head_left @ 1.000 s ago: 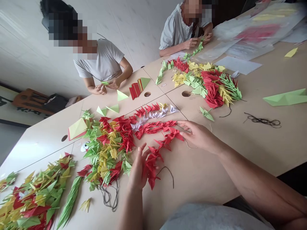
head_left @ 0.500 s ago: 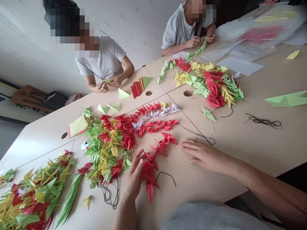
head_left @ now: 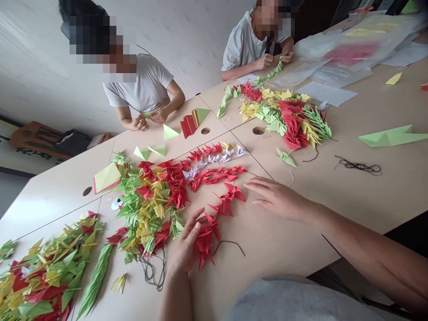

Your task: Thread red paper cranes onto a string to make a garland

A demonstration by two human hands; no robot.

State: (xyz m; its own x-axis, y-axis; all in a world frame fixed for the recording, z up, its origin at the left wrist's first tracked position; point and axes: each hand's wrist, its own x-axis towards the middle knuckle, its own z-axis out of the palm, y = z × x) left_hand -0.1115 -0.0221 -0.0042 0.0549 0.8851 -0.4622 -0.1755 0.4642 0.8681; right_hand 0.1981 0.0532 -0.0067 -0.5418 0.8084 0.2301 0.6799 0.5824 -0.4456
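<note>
A string of red folded paper cranes (head_left: 223, 207) lies on the table between my hands. My left hand (head_left: 189, 240) is open, fingers apart, at the near end of that string; its palm side faces the cranes and seems to touch them. A dark thread (head_left: 230, 243) trails from this end. At the far end my right hand (head_left: 276, 196) hovers low with fingers stretched out, close to the last crane; whether a thread lies under its fingertips is hidden. Left of the string sits a large heap of green, yellow and red cranes (head_left: 147, 209).
Another heap of cranes (head_left: 50, 272) fills the lower left. Across the table, one person (head_left: 143, 89) folds green paper and another (head_left: 244, 44) handles a green crane string. More strung cranes (head_left: 294, 120), a black cord (head_left: 357, 166) and plastic bags (head_left: 351, 53) lie to the right.
The near end of the red crane string has shifted up and bunched closer together. My right hand has come slightly left, nearer the far crane. My left hand stays almost in place.
</note>
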